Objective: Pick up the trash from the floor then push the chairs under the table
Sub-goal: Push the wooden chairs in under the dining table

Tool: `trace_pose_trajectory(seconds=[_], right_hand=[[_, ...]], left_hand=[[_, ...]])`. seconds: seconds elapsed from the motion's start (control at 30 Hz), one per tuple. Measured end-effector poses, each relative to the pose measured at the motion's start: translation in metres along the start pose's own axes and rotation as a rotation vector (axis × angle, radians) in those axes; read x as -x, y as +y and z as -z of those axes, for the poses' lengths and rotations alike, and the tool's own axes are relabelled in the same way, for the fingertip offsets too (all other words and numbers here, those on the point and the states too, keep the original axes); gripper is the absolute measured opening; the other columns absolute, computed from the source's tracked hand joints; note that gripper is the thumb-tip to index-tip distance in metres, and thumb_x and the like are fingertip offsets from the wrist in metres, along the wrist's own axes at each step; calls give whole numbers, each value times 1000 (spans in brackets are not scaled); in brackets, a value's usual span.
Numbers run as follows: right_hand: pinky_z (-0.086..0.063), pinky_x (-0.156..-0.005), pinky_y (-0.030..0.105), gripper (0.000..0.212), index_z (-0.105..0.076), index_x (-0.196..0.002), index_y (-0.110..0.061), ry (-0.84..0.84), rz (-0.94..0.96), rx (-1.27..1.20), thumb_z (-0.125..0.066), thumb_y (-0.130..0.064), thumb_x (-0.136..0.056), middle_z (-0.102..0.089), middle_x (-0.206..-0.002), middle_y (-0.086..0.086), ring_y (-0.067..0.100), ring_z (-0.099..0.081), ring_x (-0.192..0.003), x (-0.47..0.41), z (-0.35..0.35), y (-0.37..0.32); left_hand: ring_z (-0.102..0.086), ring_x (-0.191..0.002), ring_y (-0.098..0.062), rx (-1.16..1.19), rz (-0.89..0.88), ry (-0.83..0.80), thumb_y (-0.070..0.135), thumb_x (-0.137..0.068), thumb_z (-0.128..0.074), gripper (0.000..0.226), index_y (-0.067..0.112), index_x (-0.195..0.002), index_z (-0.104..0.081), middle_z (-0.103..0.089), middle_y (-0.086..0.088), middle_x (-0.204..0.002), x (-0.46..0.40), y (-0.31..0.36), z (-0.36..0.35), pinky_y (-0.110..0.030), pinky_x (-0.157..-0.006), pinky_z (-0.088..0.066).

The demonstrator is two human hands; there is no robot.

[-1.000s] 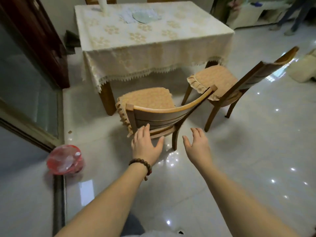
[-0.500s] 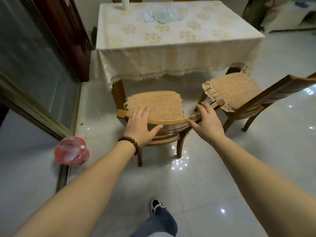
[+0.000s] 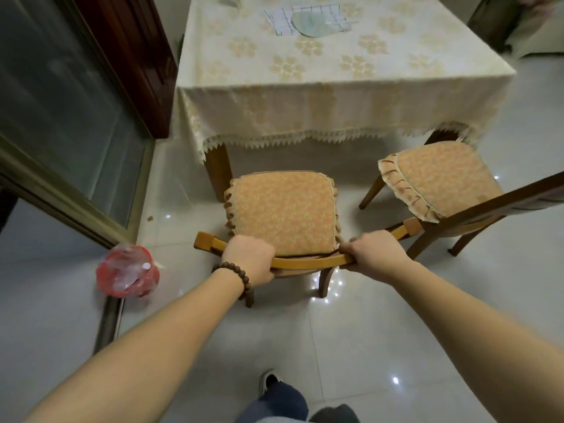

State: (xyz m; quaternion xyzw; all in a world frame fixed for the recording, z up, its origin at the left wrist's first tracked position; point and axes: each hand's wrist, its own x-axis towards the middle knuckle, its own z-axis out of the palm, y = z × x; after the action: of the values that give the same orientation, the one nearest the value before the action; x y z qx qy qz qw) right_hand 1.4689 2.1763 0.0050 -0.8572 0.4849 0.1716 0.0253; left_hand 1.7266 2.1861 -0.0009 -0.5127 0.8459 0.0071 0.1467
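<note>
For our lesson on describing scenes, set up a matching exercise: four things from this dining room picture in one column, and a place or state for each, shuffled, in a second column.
Column 1
1. near chair
2. second chair
3. red bag
4. plate

Column 2
A. lies on the floor by the glass door
B. gripped at its backrest by the left hand and right hand
C. sits on the tablecloth
D. stands to the right, untouched and turned at an angle

Pairs: 1-B, 2-D, 3-A, 4-C
</note>
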Motion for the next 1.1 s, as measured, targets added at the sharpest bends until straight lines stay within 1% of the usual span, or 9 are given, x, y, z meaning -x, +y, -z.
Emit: trace_pose_trajectory(seconds=[0.07,0.13,0.27,0.37,0.53,0.67,0.77,0.9,1.1], right_hand=[[-56,-67,34,16,-60,-96,-28,-10,16,-9,-56,-41,-88,-61,-77,-6,15,-61,-70,-3,2,4],[-55,-67,34,16,-60,-95,-27,-7,25,-5,-56,-42,-88,-62,-77,-5,16,-62,-70,-9,5,10],[-52,-66,27,22,-62,-103,-25,-13,47,13,-55,-41,-90,-64,-80,-4,15,-62,-72,-25,20,26],[-50,-65,26,23,-61,-107,-24,-30,59,27,-54,-40,-91,-65,-82,-4,16,-62,-74,-42,32,42],[-53,-66,34,22,-60,-100,-23,-15,80,44,-53,-40,-89,-64,-84,-1,21,-63,-77,-83,50,79],[-50,-66,33,21,-59,-96,-23,-12,93,39,-54,-41,-88,-64,-85,0,23,-62,-79,-119,60,111],[-48,-64,33,18,-56,-94,-21,-12,91,39,-52,-39,-89,-61,-82,0,24,-62,-77,-146,62,128],[-48,-62,33,15,-55,-93,-21,-27,96,22,-52,-36,-91,-61,-81,0,23,-60,-74,-184,63,142],[-52,-67,34,19,-57,-95,-22,-35,120,21,-52,-40,-91,-59,-78,-2,19,-59,-72,-243,77,166]], left_hand=[[-63,-81,-21,13,-13,35,54,-84,-50,33,25,-96,-62,-66,2,-88,-1,-2,-4,-33,-69,-53],[-63,-82,-22,26,-32,58,53,-85,-50,32,25,-97,-60,-66,2,-89,-6,-6,-2,-33,-70,-52],[-63,-81,-23,41,-43,76,53,-85,-49,32,24,-95,-59,-66,2,-88,-26,-15,9,-33,-70,-52],[-63,-82,-23,43,-45,76,54,-86,-49,33,24,-95,-57,-66,1,-88,-46,-26,17,-33,-71,-52],[-63,-90,-25,22,-9,71,51,-82,-52,33,24,-100,-57,-67,1,-96,-94,-47,31,-34,-73,-48],[-63,-87,-25,25,3,58,54,-83,-50,33,25,-98,-56,-67,1,-93,-136,-62,40,-35,-72,-51],[-63,-88,-24,5,29,47,52,-84,-50,31,25,-98,-56,-67,1,-94,-163,-72,44,-33,-72,-49],[-62,-93,-23,-21,33,44,49,-85,-50,29,26,-102,-55,-66,2,-99,-196,-92,46,-32,-71,-44],[-61,-90,-21,-22,32,51,50,-88,-47,30,24,-100,-56,-65,2,-98,-245,-131,49,-33,-74,-45]])
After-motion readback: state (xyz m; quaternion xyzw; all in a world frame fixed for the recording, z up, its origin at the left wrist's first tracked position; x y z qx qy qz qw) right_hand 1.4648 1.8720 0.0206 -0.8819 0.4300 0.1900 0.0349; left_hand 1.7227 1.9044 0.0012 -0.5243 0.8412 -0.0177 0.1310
